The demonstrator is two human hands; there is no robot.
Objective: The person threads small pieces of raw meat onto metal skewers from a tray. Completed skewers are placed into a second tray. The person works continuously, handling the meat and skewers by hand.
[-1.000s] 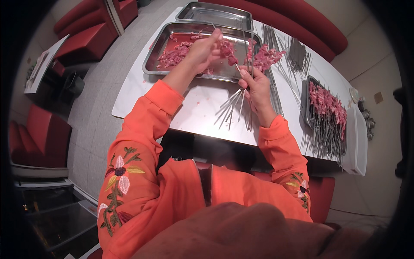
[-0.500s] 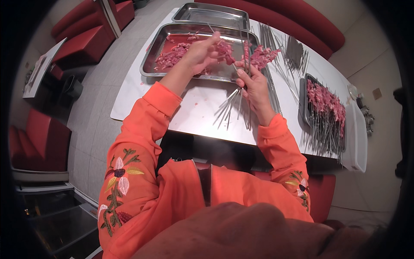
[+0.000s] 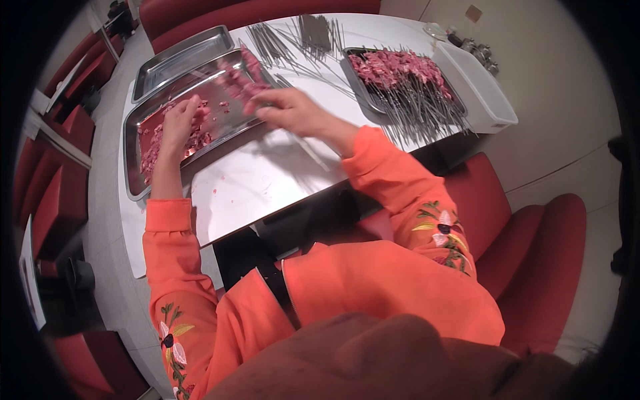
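My right hand (image 3: 288, 111) is closed around a bunch of metal skewers (image 3: 311, 155), blurred by motion. Their upper ends carry raw pink meat (image 3: 251, 73) above the right part of a steel tray (image 3: 220, 152). Over the tray's left part is my left hand (image 3: 177, 128), its fingers bent together beside loose pieces of raw meat (image 3: 157, 150). Pink bits show at those fingertips, but I cannot make out what is between them. Reddish liquid lies on the tray's bottom.
Behind the meat tray stands another steel tray (image 3: 183, 59). Bare skewers (image 3: 270, 41) lie across the far table. To the right, a dark tray (image 3: 357, 80) bears many meat skewers, beside a white plastic bin (image 3: 477, 87). Red bench seating (image 3: 547, 267) is at the right.
The view has swung right, bringing the dark tray nearer the middle. My left hand has moved down to the loose meat. My right hand, still gripping the skewers, has tilted them left over the tray.
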